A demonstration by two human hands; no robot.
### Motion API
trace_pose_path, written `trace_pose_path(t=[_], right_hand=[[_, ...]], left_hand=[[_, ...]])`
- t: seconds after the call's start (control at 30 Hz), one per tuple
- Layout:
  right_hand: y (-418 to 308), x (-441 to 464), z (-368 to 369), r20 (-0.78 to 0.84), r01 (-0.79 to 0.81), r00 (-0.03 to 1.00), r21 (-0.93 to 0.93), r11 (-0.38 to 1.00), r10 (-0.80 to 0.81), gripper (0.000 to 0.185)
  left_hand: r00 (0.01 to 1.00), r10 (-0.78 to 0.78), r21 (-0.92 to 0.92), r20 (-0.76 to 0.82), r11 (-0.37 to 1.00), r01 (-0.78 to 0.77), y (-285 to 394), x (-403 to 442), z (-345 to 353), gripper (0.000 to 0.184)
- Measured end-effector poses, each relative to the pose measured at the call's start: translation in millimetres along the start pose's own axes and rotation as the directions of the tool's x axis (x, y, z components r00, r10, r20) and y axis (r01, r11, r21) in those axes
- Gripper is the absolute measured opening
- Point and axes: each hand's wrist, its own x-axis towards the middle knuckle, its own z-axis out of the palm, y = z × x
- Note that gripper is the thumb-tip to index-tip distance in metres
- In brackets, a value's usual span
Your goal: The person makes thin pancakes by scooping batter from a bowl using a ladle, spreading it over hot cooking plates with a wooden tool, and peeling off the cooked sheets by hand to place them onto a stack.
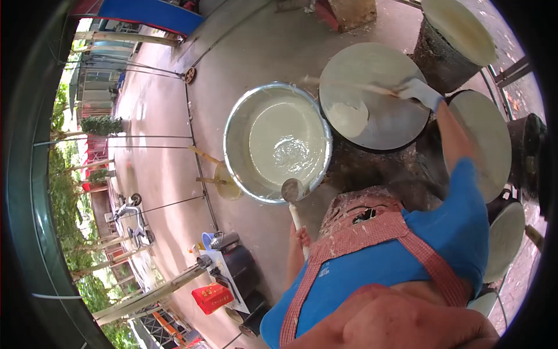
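Note:
My left hand (302, 237) is closed around the pale handle of a ladle (292, 191). The ladle's bowl sits over the near rim of a large metal basin (233, 172) of creamy batter (285, 131). In a white glove, my right hand (419, 93) grips a wooden spreader (375, 89) above a round griddle (383, 131). The spreader's far end is smeared by motion and reaches past the griddle's left edge. A puddle of pale batter (347, 119) lies on the griddle's lower left part.
More round griddles (479, 142) stand to the right, one (462, 29) at the upper right. A yellowish container (227, 183) with wooden sticks is beside the basin. A red box (212, 298) lies on a small table at lower left. A scooter (133, 221) stands farther off.

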Motion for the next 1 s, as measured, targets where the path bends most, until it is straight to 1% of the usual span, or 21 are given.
trace_pose_path(t=[0.03, 0.07, 0.17, 0.2, 0.27, 0.3, 0.33, 0.4, 0.43, 0.47, 0.5, 0.53, 0.57, 0.6, 0.63, 0.7, 0.77, 0.83, 0.9, 0.97, 1.0], right_hand=[[7, -1, -2, -0.01, -0.004, 1.0, -0.01, 1.0, 0.004, 0.011], [16, -4, -1, 0.204, -0.005, 0.979, 0.031, 0.999, -0.001, 0.014], [17, -60, -38, 0.545, 0.212, 0.837, -0.22, 0.952, -0.06, 0.013], [-3, -109, -52, 0.463, 0.048, 0.876, -0.369, 0.928, 0.139, 0.012], [-46, -207, -78, 0.231, -0.298, 0.824, -0.6, 0.743, 0.517, 0.009], [-78, -243, -73, 0.018, -0.769, 0.557, -0.368, 0.523, 0.831, 0.013], [-90, -274, -48, -0.008, -0.777, 0.547, -0.376, 0.504, 0.837, 0.013], [-86, -328, 27, -0.245, -0.702, 0.609, 0.276, 0.657, 0.754, 0.02], [-86, -325, 70, -0.379, -0.622, 0.614, 0.309, 0.72, 0.693, 0.023], [-87, -322, 113, -0.507, -0.533, 0.605, 0.315, 0.785, 0.614, 0.027], [-88, -320, 156, -0.622, -0.446, 0.583, 0.294, 0.845, 0.524, 0.03], [-110, -286, 201, -0.609, -0.589, 0.574, 0.158, 0.793, 0.548, 0.031], [-124, -257, 241, -0.648, -0.54, 0.665, -0.073, 0.838, 0.372, 0.031], [-107, -237, 275, -0.685, -0.457, 0.668, -0.068, 0.887, 0.291, 0.033], [-89, -221, 294, -0.644, -0.533, 0.728, -0.316, 0.785, 0.234, 0.034], [-98, -219, 296, -0.595, -0.679, 0.714, -0.462, 0.57, 0.369, 0.035], [-89, -248, 280, -0.662, -0.717, 0.688, -0.557, 0.419, 0.298, 0.032], [-89, -279, 256, -0.713, -0.796, 0.6, -0.49, 0.355, 0.363, 0.029], [-98, -265, 253, -0.764, -0.81, 0.551, -0.393, 0.436, 0.336, 0.027], [-140, -224, 276, -0.764, -0.635, 0.526, -0.059, 0.771, 0.375, 0.027], [-108, -213, 285, -0.735, -0.598, 0.633, -0.263, 0.757, 0.244, 0.028]], left_hand=[[0.998, -0.003, -0.022, 0.055, 1.0, 0.004, -3, 2, -11, 0.042], [0.994, -0.005, -0.039, 0.105, 0.999, 0.01, -5, 6, -23, 0.041], [0.994, -0.095, 0.081, 0.054, 0.993, 0.091, -8, 23, -58, 0.051], [0.991, -0.113, 0.07, 0.065, 0.992, 0.109, -10, 26, -69, 0.051], [0.97, -0.22, 0.027, 0.103, 0.975, 0.219, -4, 42, -90, 0.04], [0.963, -0.239, 0.022, 0.124, 0.971, 0.238, -5, 52, -96, 0.04], [0.957, -0.243, 0.074, 0.157, 0.969, 0.234, -3, 59, -104, 0.033], [0.95, -0.145, 0.234, 0.277, 0.969, 0.079, 8, 77, -111, 0.024], [0.933, -0.063, 0.317, 0.353, 0.947, -0.056, 9, 74, -117, 0.021], [0.932, -0.252, 0.187, 0.262, 0.96, 0.207, 15, 69, -123, 0.02], [0.882, -0.422, 0.032, 0.209, 0.905, 0.425, 26, 70, -121, 0.019], [0.879, -0.418, 0.039, 0.23, 0.906, 0.421, 33, 68, -124, 0.019], [0.884, -0.39, 0.071, 0.257, 0.92, 0.386, 39, 63, -124, 0.017], [0.889, -0.364, 0.099, 0.278, 0.931, 0.351, 38, 56, -125, 0.016], [0.889, -0.363, 0.104, 0.28, 0.932, 0.348, 35, 50, -127, 0.016], [0.817, -0.364, -0.05, 0.447, 0.902, 0.43, 49, 40, -135, 0.013], [0.798, -0.413, -0.165, 0.438, 0.836, 0.524, 54, 22, -129, 0.023], [0.695, -0.228, -0.247, 0.682, 0.823, 0.512, 52, 9, -148, 0.043], [0.665, -0.212, -0.285, 0.716, 0.781, 0.556, 47, 6, -156, 0.05], [0.572, -0.196, -0.312, 0.797, 0.677, 0.667, 44, -5, -152, 0.043], [0.53, -0.192, -0.314, 0.826, 0.624, 0.715, 44, -11, -146, 0.04]])
